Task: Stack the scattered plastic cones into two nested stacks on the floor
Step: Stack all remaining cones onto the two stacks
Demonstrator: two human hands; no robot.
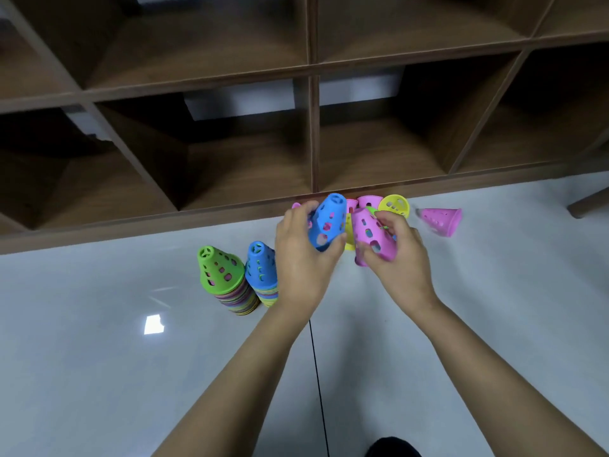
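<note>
Two nested stacks stand on the floor to the left of my hands: one topped by a green cone (218,267), the other by a blue cone (262,265). My left hand (301,255) grips a blue cone (329,221) with a pink one nested inside it. My right hand (397,249) holds a pink cone (370,234) tilted beside it. Behind my hands, against the shelf base, lie loose cones: a yellow cone (395,204), pink ones (367,201), and a pink cone (441,220) on its side to the right. A yellow cone (348,230) shows partly between the two held cones.
A dark wooden cubby shelf (313,133) fills the top half, its base running along the floor just behind the cones. The floor (99,374) is glossy pale grey, with a thin black seam line (318,374) running toward me. A dark shoe tip (392,448) shows at the bottom edge.
</note>
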